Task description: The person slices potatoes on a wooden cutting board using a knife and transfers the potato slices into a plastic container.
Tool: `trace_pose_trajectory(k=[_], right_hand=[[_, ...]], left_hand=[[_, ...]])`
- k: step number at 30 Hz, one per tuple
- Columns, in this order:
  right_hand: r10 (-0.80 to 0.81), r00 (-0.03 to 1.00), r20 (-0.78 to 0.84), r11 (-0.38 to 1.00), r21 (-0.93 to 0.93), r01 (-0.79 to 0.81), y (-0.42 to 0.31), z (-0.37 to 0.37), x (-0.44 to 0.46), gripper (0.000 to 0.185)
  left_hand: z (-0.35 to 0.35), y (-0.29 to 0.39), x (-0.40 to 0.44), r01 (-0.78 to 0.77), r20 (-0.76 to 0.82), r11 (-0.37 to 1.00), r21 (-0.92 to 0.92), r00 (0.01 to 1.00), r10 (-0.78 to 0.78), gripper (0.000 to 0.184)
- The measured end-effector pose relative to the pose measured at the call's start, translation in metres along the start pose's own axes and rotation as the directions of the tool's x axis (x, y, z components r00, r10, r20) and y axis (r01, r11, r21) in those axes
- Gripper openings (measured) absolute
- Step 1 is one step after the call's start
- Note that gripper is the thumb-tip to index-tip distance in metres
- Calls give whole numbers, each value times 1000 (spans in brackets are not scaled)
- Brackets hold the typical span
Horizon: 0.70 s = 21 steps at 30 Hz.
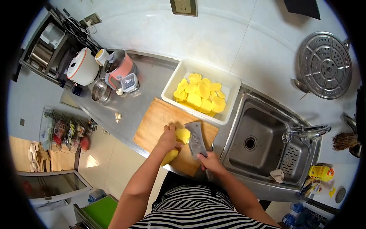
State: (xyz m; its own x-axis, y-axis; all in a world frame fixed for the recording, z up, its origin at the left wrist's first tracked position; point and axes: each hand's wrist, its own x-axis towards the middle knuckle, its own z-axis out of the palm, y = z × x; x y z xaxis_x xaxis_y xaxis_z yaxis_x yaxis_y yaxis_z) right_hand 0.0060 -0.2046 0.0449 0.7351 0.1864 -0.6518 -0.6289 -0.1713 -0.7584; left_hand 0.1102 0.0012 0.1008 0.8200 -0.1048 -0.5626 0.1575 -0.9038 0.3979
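My left hand (168,138) is closed around a peeled yellow potato (183,135) on the wooden cutting board (152,118). The potato's flat cut face shows. In my right hand (210,161) is the handle of a cleaver (196,140), its broad blade beside the cut face. Whether blade and potato touch, I cannot tell. Another yellow potato (170,157) lies at the board's near edge, partly hidden by my left forearm. Behind the board stands a white plastic bin (170,84) with many yellow potato slices (200,93) inside.
A steel sink (248,160) with a faucet (309,131) lies right of the board. On the left counter are garlic (118,116), a steel bowl (101,91), a pink appliance (122,68), a lidded container (130,83) and a white rice cooker (82,68).
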Motion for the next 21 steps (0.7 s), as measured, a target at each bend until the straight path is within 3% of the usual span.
trace_pose_trajectory(k=[3, 10, 12, 14, 16, 20, 21], right_hand=[[-103, 991, 85, 994, -32, 106, -3, 20, 15, 30], [-53, 991, 123, 988, -140, 70, -28, 23, 9, 32], [-108, 993, 55, 989, -100, 113, -33, 21, 3, 31], [-127, 992, 4, 988, -93, 127, -51, 16, -9, 31], [-154, 987, -53, 985, -86, 149, -75, 7, -20, 31], [-176, 961, -215, 970, -206, 131, -112, -19, -29, 33], [-317, 907, -278, 922, -314, 226, -118, -25, -30, 33]], left_hand=[[13, -5, 4, -39, -53, 997, -61, 998, 35, 94], [6, -9, 1, -146, -184, 961, -234, 977, 104, 76], [-1, -3, -3, -200, -240, 944, -261, 961, 138, 71], [-15, 11, -7, -256, -264, 857, -447, 953, 147, 66], [-32, 31, -6, -324, -298, 829, -456, 933, 201, 60], [-58, 63, 16, -411, -338, 766, -495, 903, 266, 55], [-62, 69, 25, -446, -395, 754, -482, 879, 268, 59]])
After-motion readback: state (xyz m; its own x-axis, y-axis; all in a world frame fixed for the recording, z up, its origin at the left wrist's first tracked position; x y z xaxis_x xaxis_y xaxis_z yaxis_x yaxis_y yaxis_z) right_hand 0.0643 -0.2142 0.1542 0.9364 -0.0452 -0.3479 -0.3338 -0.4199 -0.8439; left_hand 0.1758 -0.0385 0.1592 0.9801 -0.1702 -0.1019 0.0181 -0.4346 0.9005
